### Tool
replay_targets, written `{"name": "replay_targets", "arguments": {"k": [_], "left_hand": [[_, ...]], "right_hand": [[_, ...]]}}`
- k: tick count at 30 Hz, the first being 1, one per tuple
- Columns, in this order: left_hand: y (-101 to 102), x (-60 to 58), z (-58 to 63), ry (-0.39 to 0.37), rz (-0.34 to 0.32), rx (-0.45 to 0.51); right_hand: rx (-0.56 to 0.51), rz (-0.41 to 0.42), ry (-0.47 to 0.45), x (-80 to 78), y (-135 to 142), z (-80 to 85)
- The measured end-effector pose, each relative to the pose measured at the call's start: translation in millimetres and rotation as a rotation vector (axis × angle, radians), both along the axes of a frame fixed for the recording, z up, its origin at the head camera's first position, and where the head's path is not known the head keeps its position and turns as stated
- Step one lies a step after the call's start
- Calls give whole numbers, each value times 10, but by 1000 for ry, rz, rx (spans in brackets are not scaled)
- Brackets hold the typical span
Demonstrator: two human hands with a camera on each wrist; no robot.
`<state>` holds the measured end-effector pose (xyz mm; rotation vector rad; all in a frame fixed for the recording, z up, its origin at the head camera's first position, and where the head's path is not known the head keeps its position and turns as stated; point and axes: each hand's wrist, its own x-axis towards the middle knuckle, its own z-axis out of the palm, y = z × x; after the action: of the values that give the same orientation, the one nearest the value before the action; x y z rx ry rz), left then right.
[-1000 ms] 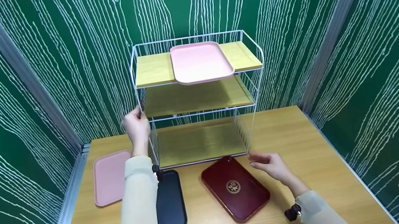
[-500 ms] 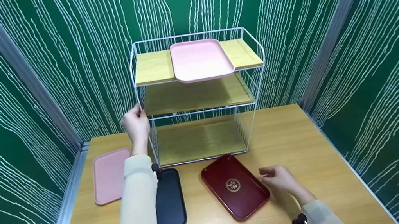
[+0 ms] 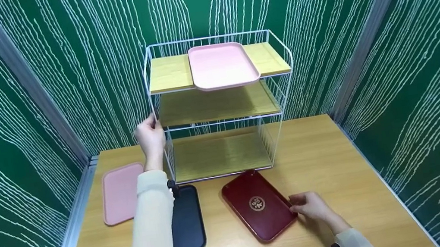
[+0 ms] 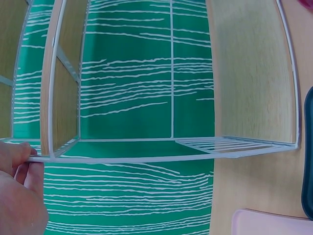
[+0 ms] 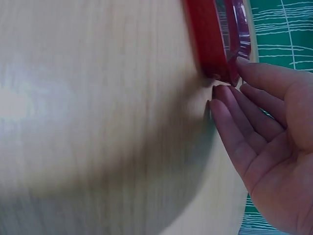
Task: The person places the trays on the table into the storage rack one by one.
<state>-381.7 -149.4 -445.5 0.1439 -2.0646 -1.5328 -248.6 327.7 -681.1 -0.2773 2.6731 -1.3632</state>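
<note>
My left hand (image 3: 150, 140) grips the left upright of a white wire shelf rack (image 3: 220, 123) at middle-shelf height. In the left wrist view, the thumb and fingers (image 4: 30, 169) pinch the thin white wire. A dark red tray (image 3: 261, 222) with a gold round emblem lies slanted on the table before the rack. My right hand (image 3: 313, 207) is at its right edge, fingers fairly straight. The right wrist view has the thumb (image 5: 243, 63) against the red tray's rim (image 5: 230, 76), the other fingertips just below its corner. A pink tray (image 3: 222, 66) lies on the top shelf, overhanging its front.
A black tray (image 3: 189, 224) lies on the table, partly behind the left sleeve. Farther left is a second pink tray (image 3: 121, 195). Green walls with white lines enclose the wooden table (image 3: 315, 148) at the back and both sides.
My right hand has left the rack's front right foot and moved down to the red tray's right edge. The left hand keeps its grip on the rack; the trays have stayed put.
</note>
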Motion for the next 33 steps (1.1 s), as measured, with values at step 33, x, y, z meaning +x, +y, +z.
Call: {"name": "replay_targets", "arguments": {"k": [33], "left_hand": [[3, -5, -3, -6, -11, 4]], "right_hand": [[-15, -58, 5, 35, -126, -74]]}}
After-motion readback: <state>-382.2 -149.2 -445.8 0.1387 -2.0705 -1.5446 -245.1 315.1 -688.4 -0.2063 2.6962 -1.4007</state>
